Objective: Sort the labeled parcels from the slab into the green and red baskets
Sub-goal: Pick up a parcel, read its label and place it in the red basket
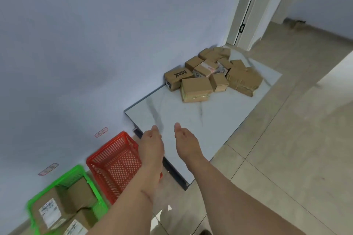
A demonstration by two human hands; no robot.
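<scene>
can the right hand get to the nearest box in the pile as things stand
Probably yes. The right hand is open and empty, and only bare slab lies between it and the nearest box. The box looks beyond its present stretch, so reaching further forward seems needed.

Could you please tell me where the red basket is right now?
In the head view, the red basket sits on the floor at lower left against the wall, between the green basket and the slab, partly behind the left hand.

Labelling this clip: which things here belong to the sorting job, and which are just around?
Job: parcels, slab, green basket, red basket, left hand, right hand.
Around: wall stickers, door frame, floor tiles.
</scene>
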